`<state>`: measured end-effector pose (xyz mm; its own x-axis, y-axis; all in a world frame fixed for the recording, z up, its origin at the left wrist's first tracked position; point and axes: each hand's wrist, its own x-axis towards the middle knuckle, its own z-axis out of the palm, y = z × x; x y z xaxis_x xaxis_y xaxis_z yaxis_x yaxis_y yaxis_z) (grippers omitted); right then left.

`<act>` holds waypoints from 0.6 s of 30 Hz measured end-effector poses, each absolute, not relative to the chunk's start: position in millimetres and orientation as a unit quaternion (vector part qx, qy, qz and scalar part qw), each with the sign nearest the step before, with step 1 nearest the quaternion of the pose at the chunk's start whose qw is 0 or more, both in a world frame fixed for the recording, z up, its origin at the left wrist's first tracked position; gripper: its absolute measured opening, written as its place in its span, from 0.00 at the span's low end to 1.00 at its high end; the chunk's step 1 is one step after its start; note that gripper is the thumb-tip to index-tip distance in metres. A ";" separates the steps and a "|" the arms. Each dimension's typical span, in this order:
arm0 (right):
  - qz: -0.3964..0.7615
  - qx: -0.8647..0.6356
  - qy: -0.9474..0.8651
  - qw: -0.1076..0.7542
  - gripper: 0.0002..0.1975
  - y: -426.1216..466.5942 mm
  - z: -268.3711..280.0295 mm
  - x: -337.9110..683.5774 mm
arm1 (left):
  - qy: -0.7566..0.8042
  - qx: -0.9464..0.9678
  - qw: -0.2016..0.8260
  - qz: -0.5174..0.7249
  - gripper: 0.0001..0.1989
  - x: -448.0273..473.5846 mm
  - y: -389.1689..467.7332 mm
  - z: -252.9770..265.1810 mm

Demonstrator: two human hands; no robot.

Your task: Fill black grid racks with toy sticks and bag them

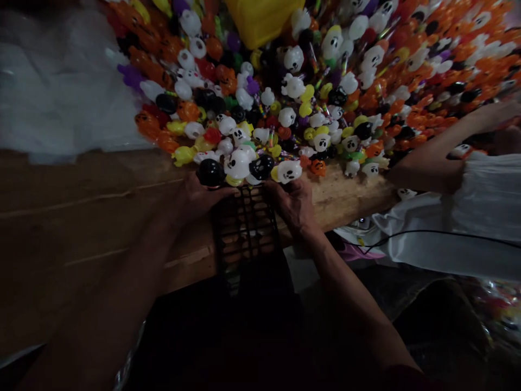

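My left hand [193,196] is curled against a shiny black ball-shaped toy [210,172], its thumb pointing inward. Opposite it, my right hand [293,205] bends around the near side of a white ghost-faced toy [288,171]. Between the hands sit a white skull-faced toy [237,164] and a black skull-faced toy [261,167], in a tight row. The toys hide part of the fingers on both hands. A black plastic grid rack [246,231] lies below the row, and both thumbs are close to its far corners.
A large heap of small plastic toys [293,87], mostly orange, white and black, covers the wooden table [73,217]. A yellow container [264,21] stands in it. White plastic sheeting [69,92] lies at left. Another person's arm [439,146] reaches in from the right, near a black cable [431,231].
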<state>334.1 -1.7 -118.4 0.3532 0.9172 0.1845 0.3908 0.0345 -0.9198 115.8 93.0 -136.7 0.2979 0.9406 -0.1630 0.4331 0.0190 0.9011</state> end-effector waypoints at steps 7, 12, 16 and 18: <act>0.268 -0.623 -0.551 0.487 0.14 -1.1 -124.6 341.0 | 0.620 0.583 0.451 0.267 0.28 118.7 87.6 -125.8; 0.284 -0.617 -0.554 0.481 0.15 -1.1 -127.4 348.5 | 0.560 0.617 0.502 0.232 0.24 114.5 86.9 -123.6; 0.243 -0.642 -0.554 0.471 0.14 -6.6 -132.8 349.9 | 0.568 0.625 0.493 0.209 0.26 107.6 83.4 -132.9; 0.209 -0.660 -0.559 0.456 0.14 -9.3 -136.4 351.3 | 0.597 0.587 0.503 0.215 0.28 106.2 80.8 -135.0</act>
<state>351.3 -9.3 -136.4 0.2875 0.9289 0.2333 0.5480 0.0402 -0.8355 106.2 80.8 -135.0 0.1946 0.9174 -0.3472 0.4840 0.2181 0.8474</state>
